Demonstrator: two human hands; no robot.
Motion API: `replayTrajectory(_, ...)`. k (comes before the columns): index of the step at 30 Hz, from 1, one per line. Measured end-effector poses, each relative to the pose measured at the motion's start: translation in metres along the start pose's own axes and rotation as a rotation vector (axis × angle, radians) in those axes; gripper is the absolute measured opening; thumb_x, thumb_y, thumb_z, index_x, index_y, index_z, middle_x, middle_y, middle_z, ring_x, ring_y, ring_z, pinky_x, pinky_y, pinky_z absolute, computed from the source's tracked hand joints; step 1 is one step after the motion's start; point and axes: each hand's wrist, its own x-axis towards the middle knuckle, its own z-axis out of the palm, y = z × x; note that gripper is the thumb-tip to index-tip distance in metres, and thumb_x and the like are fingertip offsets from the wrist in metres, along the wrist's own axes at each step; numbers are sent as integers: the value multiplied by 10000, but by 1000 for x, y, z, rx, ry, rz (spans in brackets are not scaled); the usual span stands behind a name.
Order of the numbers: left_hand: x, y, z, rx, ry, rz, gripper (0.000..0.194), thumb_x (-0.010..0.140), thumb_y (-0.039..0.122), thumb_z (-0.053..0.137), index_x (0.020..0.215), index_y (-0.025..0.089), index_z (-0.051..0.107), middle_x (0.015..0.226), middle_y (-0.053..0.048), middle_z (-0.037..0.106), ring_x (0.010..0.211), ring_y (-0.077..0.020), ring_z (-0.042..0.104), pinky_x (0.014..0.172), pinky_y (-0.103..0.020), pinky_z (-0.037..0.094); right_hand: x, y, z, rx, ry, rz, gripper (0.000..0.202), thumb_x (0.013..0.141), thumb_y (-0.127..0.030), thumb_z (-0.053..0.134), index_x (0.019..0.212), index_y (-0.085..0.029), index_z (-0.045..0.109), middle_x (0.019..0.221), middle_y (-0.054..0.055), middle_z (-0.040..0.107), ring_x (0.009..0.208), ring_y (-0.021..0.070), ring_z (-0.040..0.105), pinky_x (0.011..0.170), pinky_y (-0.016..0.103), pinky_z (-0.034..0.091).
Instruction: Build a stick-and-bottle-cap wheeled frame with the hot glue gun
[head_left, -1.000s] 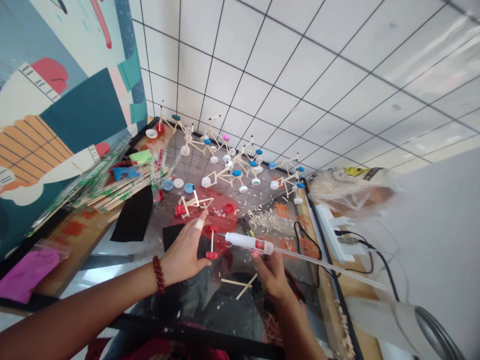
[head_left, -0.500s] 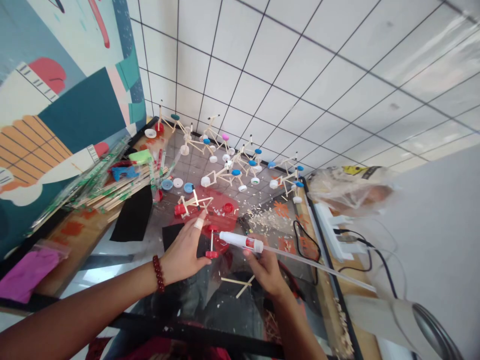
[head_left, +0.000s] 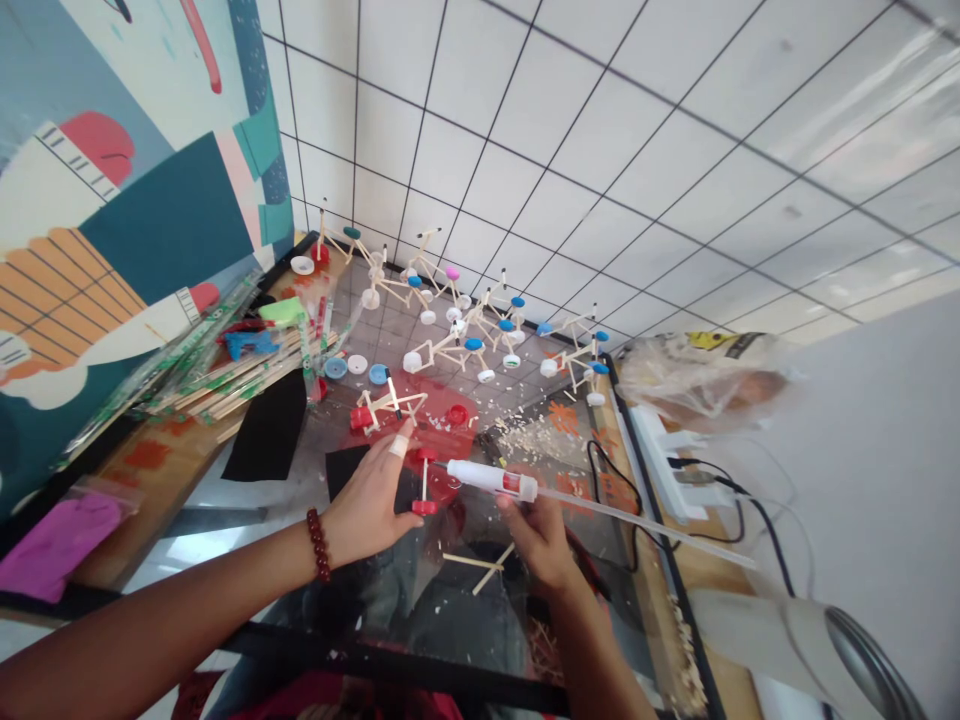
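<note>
My right hand (head_left: pixel 541 535) is wrapped around a white hot glue gun (head_left: pixel 487 478), with a long clear glue stick (head_left: pixel 645 525) running out of its back. The nozzle points left, close to the upper of two red bottle caps (head_left: pixel 425 456) joined by a short wooden stick (head_left: pixel 425 482). My left hand (head_left: pixel 367 505) lies beside this pair with thumb and index finger spread; the thumb tip is by the lower cap (head_left: pixel 424 508). Beyond my fingers stands a small wooden-stick frame (head_left: pixel 390 402) with a red cap and a black-tipped stick. Loose sticks (head_left: pixel 480 563) lie crossed nearer me.
Several stick models with blue and white caps (head_left: pixel 472 345) stand along the tiled wall. Bundled sticks (head_left: pixel 247 375) and a purple packet (head_left: pixel 60 545) lie left. Wood bits (head_left: pixel 525 440) litter the tabletop. A power strip (head_left: pixel 667 465) with black cables is at the right edge.
My right hand has drawn the glue gun slightly back to the right, so its nozzle shows more. My left hand and the red caps have barely moved.
</note>
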Motion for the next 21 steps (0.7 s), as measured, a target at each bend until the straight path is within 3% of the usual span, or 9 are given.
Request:
replayTrajectory(7,-2,-1,2,-15,14,-7,1241,666,200,826,1569,251,-24,1488,-159,431,1452,-344,315,1177,-549,312,-1,3,6,-58,-65,-8,298,938,-368,567,1186,-203,580,987,73,651,825,212,608,733,328,509)
replayTrajectory(13,-2,0,1,3,6,-16,1239,666,207,828,1569,240,-19,1493,-171,416,1423,-343,360,1163,-538,338,-1,9,6,-104,-43,-60,287,968,-357,521,1210,-208,555,1022,82,652,893,225,613,853,381,503)
replayTrajectory(21,0,3,-1,9,-3,-17,1227,666,200,820,1567,245,-12,1500,-179,396,1411,-357,373,1147,-560,354,1,8,6,-204,-32,-126,290,975,-373,498,1208,-213,561,1037,103,642,928,249,610,863,413,502)
